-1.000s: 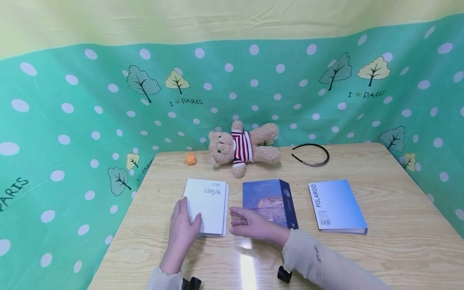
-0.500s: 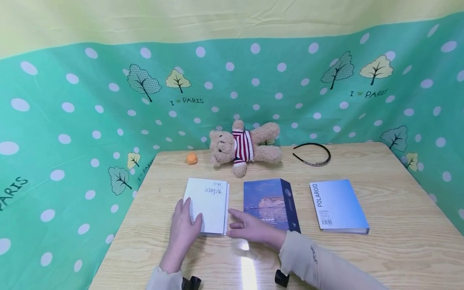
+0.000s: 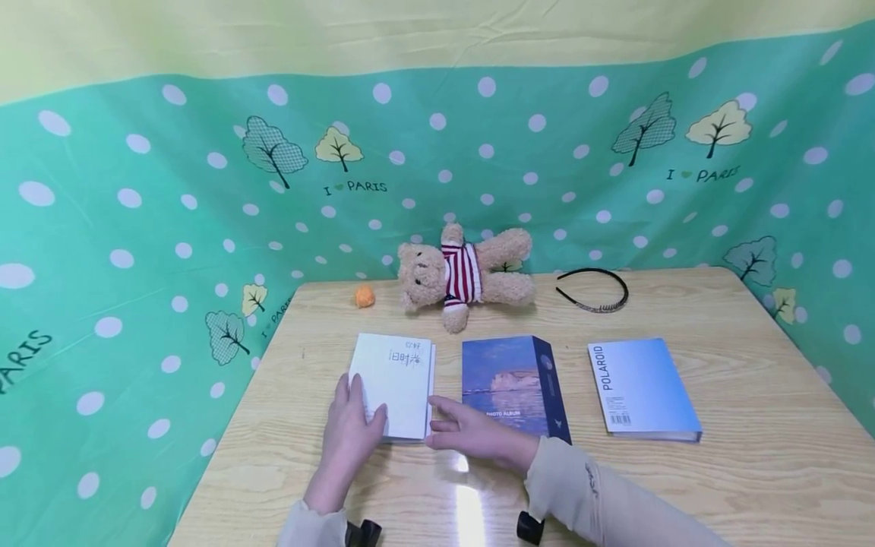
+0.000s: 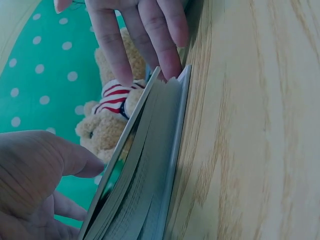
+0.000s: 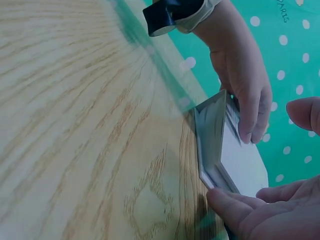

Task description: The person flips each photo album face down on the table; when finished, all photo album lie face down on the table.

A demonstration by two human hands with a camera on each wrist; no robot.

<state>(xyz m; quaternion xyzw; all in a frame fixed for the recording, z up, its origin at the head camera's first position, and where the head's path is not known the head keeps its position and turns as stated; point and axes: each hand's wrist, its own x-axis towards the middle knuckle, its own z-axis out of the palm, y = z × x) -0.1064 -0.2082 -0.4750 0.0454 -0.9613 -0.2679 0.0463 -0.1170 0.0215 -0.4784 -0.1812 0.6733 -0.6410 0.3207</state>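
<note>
A white hardcover book (image 3: 399,387) with handwritten-style characters lies on the table, its cover lifted slightly above the pages (image 4: 145,165) in the left wrist view. My left hand (image 3: 350,422) rests along the book's left side, fingers extended over the cover and thumb held out across it. From the right, my right hand (image 3: 472,433) reaches in with loosely extended fingers, the fingertips right at the book's right edge. In the right wrist view, a finger of the right hand (image 5: 272,212) meets the lower edge of the book (image 5: 242,165).
A blue photo album (image 3: 506,384) lies partly under the right forearm. Farther right is a Polaroid album (image 3: 645,391). Along the back are an orange fuzzy ball (image 3: 364,296), a teddy bear (image 3: 465,275) in a striped shirt and a black headband (image 3: 618,285). A dotted green curtain (image 3: 184,182) surrounds the table.
The right hand has shifted slightly downward and left, its fingertips now at the book's right edge. The left hand stays on the book. The head view has shifted a little.
</note>
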